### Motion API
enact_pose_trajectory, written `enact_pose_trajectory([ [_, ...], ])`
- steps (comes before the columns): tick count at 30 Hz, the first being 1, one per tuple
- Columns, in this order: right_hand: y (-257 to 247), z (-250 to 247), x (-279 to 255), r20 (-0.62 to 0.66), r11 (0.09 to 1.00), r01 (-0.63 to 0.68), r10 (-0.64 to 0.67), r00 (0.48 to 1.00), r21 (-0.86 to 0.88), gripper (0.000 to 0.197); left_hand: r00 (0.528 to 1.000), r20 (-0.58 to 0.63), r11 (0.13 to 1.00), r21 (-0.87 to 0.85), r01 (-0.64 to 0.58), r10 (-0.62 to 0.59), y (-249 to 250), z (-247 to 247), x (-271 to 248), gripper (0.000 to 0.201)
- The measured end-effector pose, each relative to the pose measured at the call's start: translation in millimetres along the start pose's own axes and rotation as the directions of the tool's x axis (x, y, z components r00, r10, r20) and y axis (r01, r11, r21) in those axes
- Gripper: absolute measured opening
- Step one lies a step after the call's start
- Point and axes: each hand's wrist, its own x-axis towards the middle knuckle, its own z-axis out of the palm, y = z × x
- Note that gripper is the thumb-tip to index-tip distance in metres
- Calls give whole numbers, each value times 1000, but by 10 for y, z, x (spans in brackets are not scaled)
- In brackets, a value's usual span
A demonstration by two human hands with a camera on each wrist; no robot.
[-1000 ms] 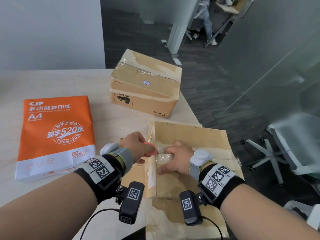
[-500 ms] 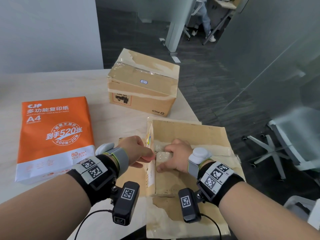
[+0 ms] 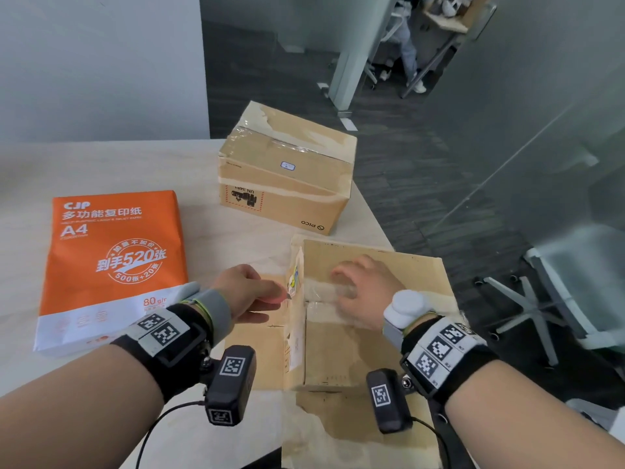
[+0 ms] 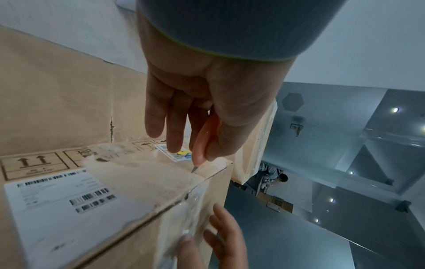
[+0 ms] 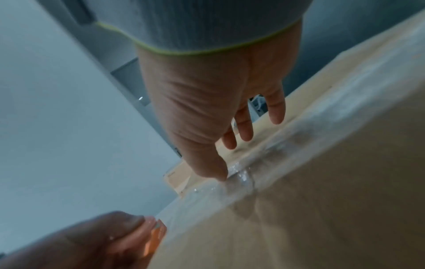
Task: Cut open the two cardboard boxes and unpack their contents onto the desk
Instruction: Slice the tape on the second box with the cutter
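A taped cardboard box lies at the desk's near right corner, clear tape running across its top. My left hand holds a small orange cutter; in the left wrist view the cutter has its blade tip on the box's top left edge, beside a small barcode sticker. My right hand lies over the tape with fingers spread and blurred, the thumb touching the tape. A second sealed box, printed PICO, stands behind.
An orange pack of A4 paper lies on the desk at left. The desk's right edge runs beside both boxes, with dark floor and a white chair beyond. A glass wall stands at right.
My right hand has uncurled from a bent-finger hold on the tape to spread fingers over the box top. The left hand with the cutter has stayed at the box's left edge.
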Motion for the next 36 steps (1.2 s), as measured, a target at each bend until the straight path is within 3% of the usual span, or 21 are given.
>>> enact_pose_trajectory([
  [4,-76,-20,143,93,982,25,-7,996,-189,82,1000,-22,999,-41,3,-4,-37,30,1,36],
  [8,-75,-85,294,182,955,54,0,983,-291,93,999,-53,994,-112,-3,-3,-58,47,82,35],
  [15,-103,-125,312,239,923,145,-60,969,-357,92,996,-89,981,-195,-14,-3,-33,101,220,38],
  [18,-87,-109,288,246,924,129,-39,969,-360,96,996,-94,980,-196,-11,-7,-47,117,232,37],
  [28,-293,194,231,91,946,-14,46,995,-323,95,994,-113,967,-253,-23,-5,-45,181,235,37],
  [36,-314,161,212,101,953,-33,67,993,-302,91,996,-92,971,-238,-20,-2,-30,257,207,35],
])
